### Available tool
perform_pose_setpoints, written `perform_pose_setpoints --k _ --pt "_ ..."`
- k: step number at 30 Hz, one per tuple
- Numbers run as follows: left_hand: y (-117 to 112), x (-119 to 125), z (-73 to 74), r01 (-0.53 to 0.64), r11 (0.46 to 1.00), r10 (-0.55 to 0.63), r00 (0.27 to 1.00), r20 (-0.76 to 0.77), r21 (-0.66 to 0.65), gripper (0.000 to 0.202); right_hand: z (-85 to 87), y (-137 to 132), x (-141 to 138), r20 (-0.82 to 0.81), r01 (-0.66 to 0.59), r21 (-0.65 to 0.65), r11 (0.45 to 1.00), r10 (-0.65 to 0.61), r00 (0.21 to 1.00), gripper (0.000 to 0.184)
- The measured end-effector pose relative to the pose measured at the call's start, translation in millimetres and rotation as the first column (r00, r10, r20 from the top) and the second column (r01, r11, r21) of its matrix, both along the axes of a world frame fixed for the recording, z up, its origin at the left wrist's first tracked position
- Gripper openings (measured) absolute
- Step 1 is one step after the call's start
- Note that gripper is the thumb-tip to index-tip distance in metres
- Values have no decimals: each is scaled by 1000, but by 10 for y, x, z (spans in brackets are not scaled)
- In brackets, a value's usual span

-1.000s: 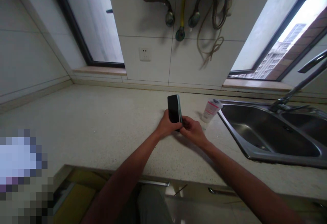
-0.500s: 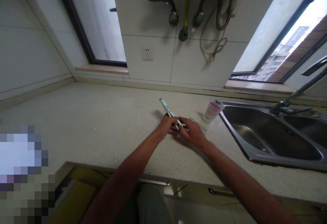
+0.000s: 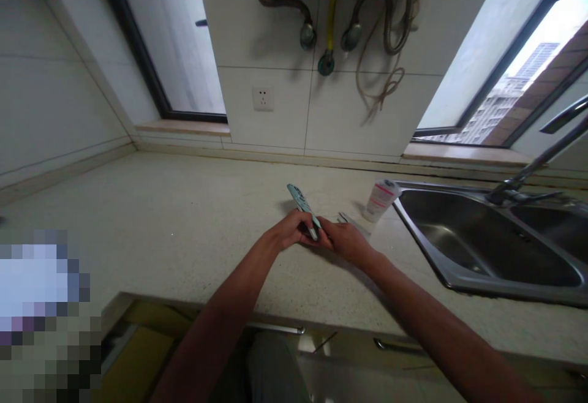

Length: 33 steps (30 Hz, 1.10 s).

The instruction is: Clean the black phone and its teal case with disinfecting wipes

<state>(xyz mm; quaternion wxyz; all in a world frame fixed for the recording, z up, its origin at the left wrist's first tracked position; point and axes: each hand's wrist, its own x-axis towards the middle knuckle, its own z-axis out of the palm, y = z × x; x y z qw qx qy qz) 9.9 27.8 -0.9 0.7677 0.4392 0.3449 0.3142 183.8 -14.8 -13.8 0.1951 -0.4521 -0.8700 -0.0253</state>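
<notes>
Both my hands meet over the speckled countertop [image 3: 160, 219], gripping a slim phone with a pale green back [image 3: 301, 202]. My left hand [image 3: 287, 233] curls round its lower end from the left. From the right, my right hand [image 3: 345, 241] pinches the same end. The phone tilts up and away to the left, its back turned toward me. Just beyond my right hand, a thin clear piece [image 3: 351, 222] lies on the counter; I cannot tell what it is.
A white tube with pink print [image 3: 380, 198] stands by the corner of a steel double sink [image 3: 463, 280] at right, with a tap [image 3: 528, 176] behind. Hoses and a socket [image 3: 263, 98] hang on the tiled wall. Drawer handles show below the counter edge.
The phone stood upright with its dark screen facing me; it has been turned and tipped over so its green back shows. Both hands stayed on it and sank slightly toward the counter.
</notes>
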Motion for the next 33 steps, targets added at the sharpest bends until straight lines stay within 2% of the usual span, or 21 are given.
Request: perform_pose_setpoints --k 4,7,14,17,19,21,22,25,27,29,33 --pt "22 -39 1 10 998 -8 999 41 -57 19 -13 28 -2 -30 5 20 1000 -4 1000 33" --pt "24 -59 11 39 996 -36 999 30 -79 22 -7 35 22 -110 -11 1 1000 11 994 32" --pt "45 -49 7 54 992 -56 998 -8 -113 23 -11 31 9 -185 0 -17 1000 -3 983 34" --pt "52 -88 4 62 990 -67 997 -33 -125 27 -10 47 31 -246 56 -48 997 -66 967 35" --pt "44 -147 23 86 987 -93 995 -46 -133 37 23 65 105 -318 157 -63 986 -169 933 37" --pt "30 -212 58 120 987 -123 992 -18 -108 50 75 84 208 -462 283 -74 956 -284 840 41" --pt "23 -237 78 135 987 -135 991 12 -85 55 100 92 256 -536 295 -95 951 -299 790 42" --pt "17 -262 117 112 992 -109 992 65 -58 59 139 121 336 -729 199 -249 948 -319 605 47" --pt "23 -239 113 32 997 -29 999 44 -73 55 126 154 340 -808 135 -325 936 -349 474 46" --pt "36 -205 91 -74 996 74 997 -1 -44 50 92 202 340 -844 104 -371 923 -381 377 40" --pt "79 -173 43 -244 953 267 957 -113 180 50 25 297 385 -854 25 -457 889 -446 268 28"
